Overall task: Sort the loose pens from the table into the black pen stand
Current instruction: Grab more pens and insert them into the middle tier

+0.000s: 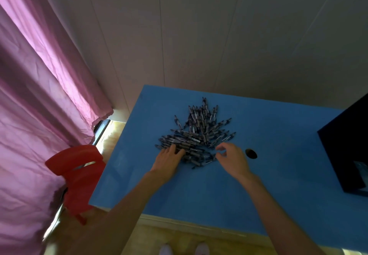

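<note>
A heap of several dark pens (199,131) lies on the blue table (258,185), spread like a fan toward the wall. My left hand (169,160) lies on the near left side of the heap with its fingers stretched over the pens. My right hand (232,158) hovers at the heap's near right edge, thumb and fingers bent toward each other with a gap between them and no pen seen in it. A black box-like object (346,145), possibly the pen stand, is at the right edge, cut off by the frame.
A dark round hole (251,153) is in the tabletop just right of my right hand. A red plastic chair (79,177) stands off the table's left edge, beside a pink curtain (39,95). A pale wall runs behind the table.
</note>
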Action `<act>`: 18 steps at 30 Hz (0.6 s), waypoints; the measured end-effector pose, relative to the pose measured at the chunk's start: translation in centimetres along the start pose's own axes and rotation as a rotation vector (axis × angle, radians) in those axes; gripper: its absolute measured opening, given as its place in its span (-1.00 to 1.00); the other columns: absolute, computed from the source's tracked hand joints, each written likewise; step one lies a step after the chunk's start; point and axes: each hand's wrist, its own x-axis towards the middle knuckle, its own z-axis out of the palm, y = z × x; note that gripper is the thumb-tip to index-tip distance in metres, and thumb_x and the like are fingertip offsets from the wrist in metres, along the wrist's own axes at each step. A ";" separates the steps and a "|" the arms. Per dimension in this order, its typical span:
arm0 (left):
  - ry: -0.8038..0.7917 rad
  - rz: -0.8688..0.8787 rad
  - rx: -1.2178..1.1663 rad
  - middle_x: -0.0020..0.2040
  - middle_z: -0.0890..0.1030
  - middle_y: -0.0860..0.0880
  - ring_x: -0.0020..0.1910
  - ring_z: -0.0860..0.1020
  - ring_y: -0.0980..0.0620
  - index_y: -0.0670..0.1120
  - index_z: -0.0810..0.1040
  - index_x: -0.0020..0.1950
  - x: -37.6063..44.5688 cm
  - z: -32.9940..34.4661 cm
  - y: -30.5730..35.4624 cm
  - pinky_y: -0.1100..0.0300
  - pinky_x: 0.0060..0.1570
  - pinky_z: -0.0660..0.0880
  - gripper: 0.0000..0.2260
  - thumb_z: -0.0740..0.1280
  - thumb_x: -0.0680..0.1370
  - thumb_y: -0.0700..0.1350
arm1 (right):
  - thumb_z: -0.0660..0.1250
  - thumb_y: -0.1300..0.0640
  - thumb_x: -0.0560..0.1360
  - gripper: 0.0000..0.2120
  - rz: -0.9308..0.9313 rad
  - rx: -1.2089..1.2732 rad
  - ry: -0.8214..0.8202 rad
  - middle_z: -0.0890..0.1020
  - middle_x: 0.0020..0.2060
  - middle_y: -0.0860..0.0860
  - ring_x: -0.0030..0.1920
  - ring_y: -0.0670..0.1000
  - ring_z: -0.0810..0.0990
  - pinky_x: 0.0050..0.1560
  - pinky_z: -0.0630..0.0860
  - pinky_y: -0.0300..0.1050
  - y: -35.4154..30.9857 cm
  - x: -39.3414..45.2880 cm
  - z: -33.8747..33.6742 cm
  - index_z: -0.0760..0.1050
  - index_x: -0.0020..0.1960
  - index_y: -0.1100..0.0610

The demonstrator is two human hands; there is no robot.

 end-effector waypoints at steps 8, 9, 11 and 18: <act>-0.056 -0.134 -0.148 0.18 0.43 -0.14 -0.06 0.50 -0.15 -0.11 0.28 0.40 -1.4 0.0 -1.4 0.06 -0.17 0.34 -0.59 0.21 0.57 -0.07 | 0.33 0.13 0.57 -0.83 -0.015 -0.013 -0.010 0.58 0.12 -0.06 0.01 -0.08 0.57 0.03 0.52 -0.15 -1.0 0.1 0.9 0.58 0.14 0.05; -0.045 -0.190 -0.209 0.13 0.45 -0.13 -0.09 0.51 -0.14 -0.11 0.31 0.34 -1.6 0.0 -1.3 0.06 -0.19 0.37 -0.65 0.19 0.59 -0.01 | 0.33 0.13 0.57 -0.83 -0.011 -0.014 -0.013 0.59 0.12 -0.05 0.01 -0.08 0.58 0.03 0.53 -0.14 -1.0 0.1 1.1 0.58 0.15 0.04; -0.033 -0.299 -0.304 -0.01 0.49 -0.09 -0.15 0.51 -0.09 -0.09 0.39 0.15 -1.9 0.1 -0.8 0.08 -0.22 0.41 -0.68 0.20 0.58 0.14 | 0.33 0.13 0.57 -0.83 -0.010 -0.018 -0.017 0.60 0.12 -0.04 0.00 -0.08 0.58 0.04 0.54 -0.14 -1.0 -0.1 1.3 0.58 0.15 0.05; -0.055 -0.641 -0.834 -0.40 0.54 -0.04 -0.45 0.55 -0.02 -0.13 0.44 -0.33 -1.5 1.3 1.6 0.12 -0.43 0.56 -0.57 0.36 0.48 0.21 | 0.33 0.14 0.57 -0.81 -0.022 -0.039 -0.017 0.61 0.09 -0.02 0.00 -0.06 0.59 0.05 0.55 -0.14 -0.8 -0.8 1.9 0.59 0.16 0.08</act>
